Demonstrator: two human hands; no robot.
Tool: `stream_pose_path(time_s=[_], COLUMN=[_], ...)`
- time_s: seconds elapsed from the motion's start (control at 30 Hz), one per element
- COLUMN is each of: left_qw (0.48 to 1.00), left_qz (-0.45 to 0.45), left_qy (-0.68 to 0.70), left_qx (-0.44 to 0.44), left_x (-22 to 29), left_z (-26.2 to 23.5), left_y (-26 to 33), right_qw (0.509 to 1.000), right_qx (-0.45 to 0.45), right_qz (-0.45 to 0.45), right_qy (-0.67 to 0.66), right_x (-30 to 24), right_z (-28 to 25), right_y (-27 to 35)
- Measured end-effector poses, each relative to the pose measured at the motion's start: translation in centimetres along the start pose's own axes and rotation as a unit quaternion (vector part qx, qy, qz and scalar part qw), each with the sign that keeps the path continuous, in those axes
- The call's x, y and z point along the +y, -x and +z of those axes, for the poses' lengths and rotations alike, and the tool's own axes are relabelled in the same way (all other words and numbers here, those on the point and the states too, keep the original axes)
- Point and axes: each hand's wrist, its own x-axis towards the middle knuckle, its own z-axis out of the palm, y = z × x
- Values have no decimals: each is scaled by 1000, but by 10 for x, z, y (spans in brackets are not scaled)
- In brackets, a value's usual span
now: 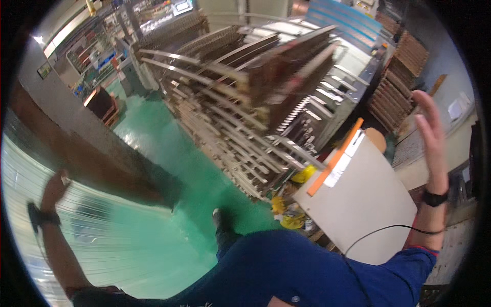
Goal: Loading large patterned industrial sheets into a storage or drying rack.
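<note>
Where racks end, green floor

The scene is evenly lit from above: a bright ceiling strip light glows far beyond the left hand, and the green floor between the hands gives back a soft sheen without hard shadows. Motion blur smears the rack of stacked boards ahead of both hands, the left hand itself and the pale ribbed stack beneath it, while the raised right hand is only slightly soft. Fisheye bending curves straight edges outward, and a black vignette rings the frame just past each hand.
</note>
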Motion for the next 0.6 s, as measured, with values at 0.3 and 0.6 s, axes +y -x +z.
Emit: stream_pose_path(time_s=[0.3,0.6], left_qw=[875,849], left_qz=[340,328], left_qy=[-17,241], left_qx=[344,337], left_x=[195,273], left_z=[-165,-123], left_y=[-330,-420], right_qw=[984,988], right_qx=[40,-32], right_qz=[-16,151], right_qy=[170,-2], right_x=[-80,-139], right_z=[83,164], right_y=[-103,-152])
